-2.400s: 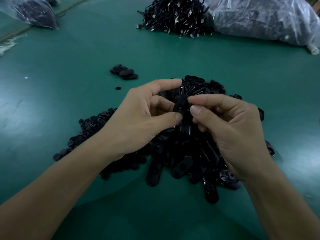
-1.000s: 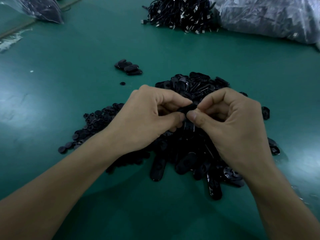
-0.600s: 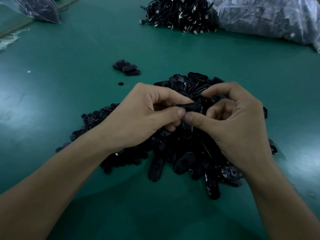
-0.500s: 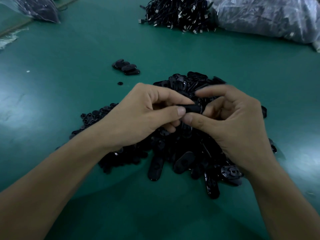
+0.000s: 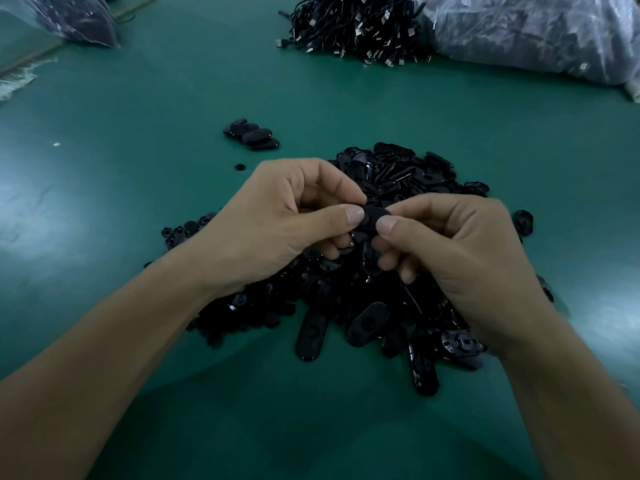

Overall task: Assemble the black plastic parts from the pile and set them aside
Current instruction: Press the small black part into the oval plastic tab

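Note:
A big pile of black plastic parts [image 5: 391,174] lies on the green table [image 5: 138,202], with small round pieces on its left side [image 5: 183,230] and oval shells toward the right and front. Above the pile, my left hand [image 5: 277,223] and my right hand [image 5: 457,244] both pinch one black oval part [image 5: 373,218] between thumb and fingers, one at each end. Most of that part is hidden by the fingertips. A small group of black oval pieces [image 5: 252,135] sits apart at the back left of the pile.
A heap of black cables [image 5: 353,26] lies at the far edge, beside a clear plastic bag of dark parts [image 5: 526,32] at the back right. Another bag [image 5: 76,19] is at the back left. One loose round piece [image 5: 239,167] lies near the set-aside group.
The held part went from upright to lying flat between my thumbs. My right index finger, lifted and stretched out half a second ago, has curled back down onto the part.

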`<state>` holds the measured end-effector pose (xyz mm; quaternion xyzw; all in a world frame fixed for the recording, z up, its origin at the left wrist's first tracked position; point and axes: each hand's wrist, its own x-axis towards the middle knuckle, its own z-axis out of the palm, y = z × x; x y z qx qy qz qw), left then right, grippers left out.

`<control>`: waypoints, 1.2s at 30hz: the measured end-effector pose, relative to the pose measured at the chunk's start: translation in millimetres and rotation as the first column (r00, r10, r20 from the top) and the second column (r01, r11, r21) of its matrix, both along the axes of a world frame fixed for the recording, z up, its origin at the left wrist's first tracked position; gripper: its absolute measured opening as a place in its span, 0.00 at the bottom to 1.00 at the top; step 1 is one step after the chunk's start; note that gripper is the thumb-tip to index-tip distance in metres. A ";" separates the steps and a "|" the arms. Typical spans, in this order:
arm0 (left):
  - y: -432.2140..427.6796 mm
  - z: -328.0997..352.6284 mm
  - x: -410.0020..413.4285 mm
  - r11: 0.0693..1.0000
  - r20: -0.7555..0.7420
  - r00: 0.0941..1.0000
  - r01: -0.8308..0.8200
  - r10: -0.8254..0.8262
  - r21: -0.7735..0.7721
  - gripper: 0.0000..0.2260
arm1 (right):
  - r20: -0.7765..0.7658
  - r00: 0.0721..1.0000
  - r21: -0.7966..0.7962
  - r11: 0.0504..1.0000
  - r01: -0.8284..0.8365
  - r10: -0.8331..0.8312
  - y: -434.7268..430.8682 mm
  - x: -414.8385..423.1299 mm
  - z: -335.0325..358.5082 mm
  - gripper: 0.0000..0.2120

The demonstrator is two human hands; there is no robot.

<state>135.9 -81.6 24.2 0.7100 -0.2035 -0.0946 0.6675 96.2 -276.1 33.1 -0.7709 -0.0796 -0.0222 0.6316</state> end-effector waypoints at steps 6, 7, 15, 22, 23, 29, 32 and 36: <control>-0.7 1.8 -1.5 1.000 0.046 0.999 -0.001 -0.001 0.027 0.03 | 0.018 1.000 -0.018 1.000 0.000 0.001 2.6 0.4 -0.9 0.03; -1.1 1.8 -1.7 1.000 0.045 0.999 -0.003 0.002 0.029 0.02 | 0.015 1.000 -0.015 1.000 -0.004 0.004 2.9 0.7 -0.9 0.02; -2.8 1.7 -2.8 1.000 0.030 0.999 -0.025 0.025 0.010 0.07 | -0.013 1.000 0.012 1.000 -0.013 0.013 1.3 0.9 -1.8 0.02; -4.1 0.1 -4.1 0.998 0.042 0.997 -0.063 0.062 0.014 0.07 | -0.049 0.999 0.018 1.000 -0.017 0.018 -0.3 2.3 -3.1 0.02; -4.6 -0.1 -4.4 0.997 0.042 0.997 -0.072 0.072 0.014 0.07 | -0.051 0.999 0.013 1.000 -0.018 0.019 -0.2 2.3 -3.3 0.01; -8.9 -0.1 -7.8 0.993 0.036 0.992 -0.120 0.121 -0.012 0.07 | -0.027 1.000 -0.046 0.999 0.001 -0.002 1.6 3.5 -5.4 0.01; -10.2 -1.3 -7.8 0.991 0.028 0.991 -0.134 0.134 -0.009 0.03 | -0.029 0.999 -0.048 0.999 0.018 -0.019 2.5 3.0 -6.6 0.02; -11.5 -1.6 -9.3 0.990 0.039 0.989 -0.140 0.140 -0.008 0.06 | -0.046 0.998 0.007 0.999 0.035 -0.035 4.7 3.0 -8.1 0.03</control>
